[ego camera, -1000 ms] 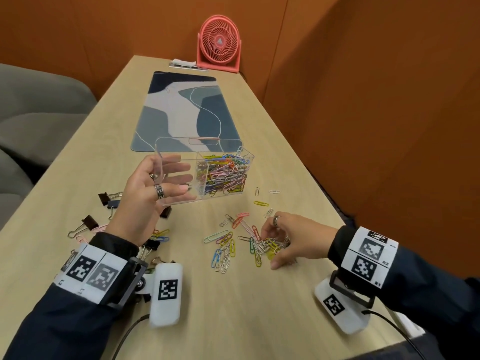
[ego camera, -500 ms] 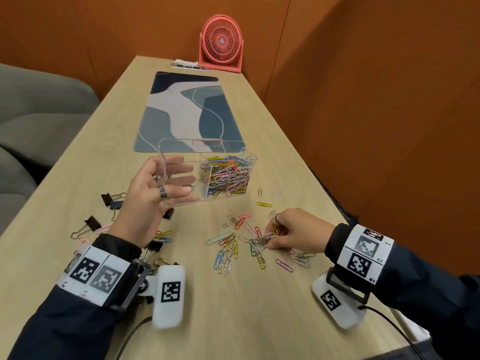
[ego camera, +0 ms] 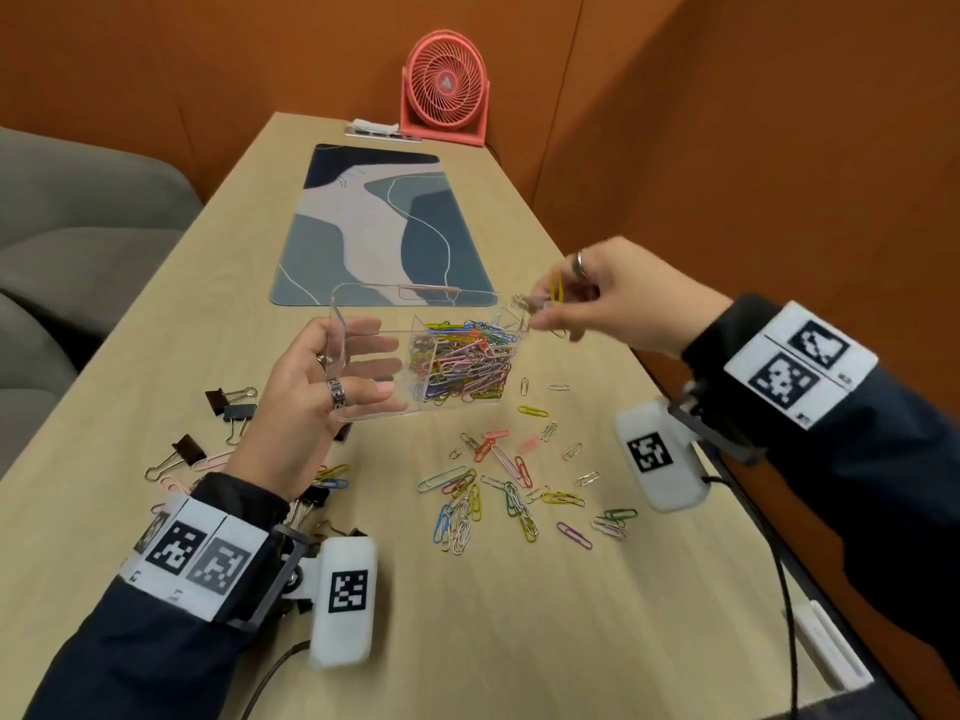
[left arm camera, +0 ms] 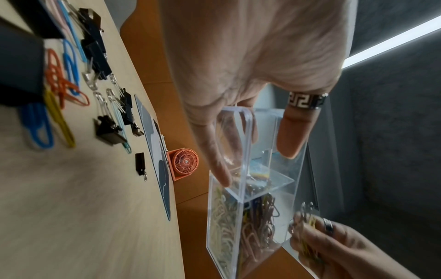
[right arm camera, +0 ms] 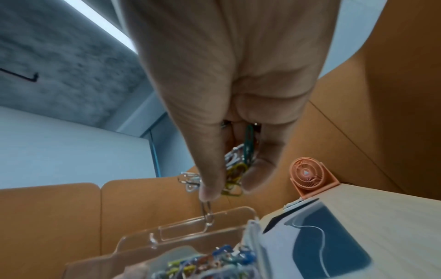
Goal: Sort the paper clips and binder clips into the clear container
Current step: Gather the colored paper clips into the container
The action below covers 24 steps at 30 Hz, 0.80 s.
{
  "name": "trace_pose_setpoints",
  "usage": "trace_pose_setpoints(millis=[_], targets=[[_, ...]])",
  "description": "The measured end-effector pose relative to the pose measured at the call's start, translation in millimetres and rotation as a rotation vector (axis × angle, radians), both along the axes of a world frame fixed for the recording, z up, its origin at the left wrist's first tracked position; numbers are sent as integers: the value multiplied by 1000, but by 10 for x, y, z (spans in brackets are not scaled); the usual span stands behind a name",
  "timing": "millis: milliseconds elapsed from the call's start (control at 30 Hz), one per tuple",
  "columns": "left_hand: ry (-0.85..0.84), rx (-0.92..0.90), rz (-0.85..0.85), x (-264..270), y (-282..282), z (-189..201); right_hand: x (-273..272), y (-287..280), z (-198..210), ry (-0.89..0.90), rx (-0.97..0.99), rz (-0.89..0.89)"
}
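The right hand [ego camera: 618,304] pinches a small bunch of paper clips [right arm camera: 235,169] over the right end of the clear container [ego camera: 441,356], held above the surface [ego camera: 467,615] by the left hand [ego camera: 306,402], fingers curled round its left end. Motion blurs the bunch; binder clips [ego camera: 231,402] lie partly hidden behind the left wrist.

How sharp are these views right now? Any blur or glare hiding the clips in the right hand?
Head view: right hand slightly motion-blurred, its paper clips smeared; the clear container is sharp. Left wrist view: table streaked, bright ceiling strip. Right wrist view: held clips soft but visible, no glare on them.
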<state>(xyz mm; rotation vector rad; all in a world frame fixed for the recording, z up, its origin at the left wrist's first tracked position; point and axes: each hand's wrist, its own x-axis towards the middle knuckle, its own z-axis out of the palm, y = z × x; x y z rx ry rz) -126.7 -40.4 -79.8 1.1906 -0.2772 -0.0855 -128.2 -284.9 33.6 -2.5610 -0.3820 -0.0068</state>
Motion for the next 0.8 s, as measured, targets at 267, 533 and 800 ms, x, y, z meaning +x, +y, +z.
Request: trace_pose_setpoints(millis=[267,533,800], targets=[[0,-16,-21,-15,2,15,172,411,-14,-72,-4,33],[-1,-26,7,-14,31,44,67,396,-121,-189,-17,35],[5,-60,103,31,95,51,-241,254,-514,-229,81,-16]])
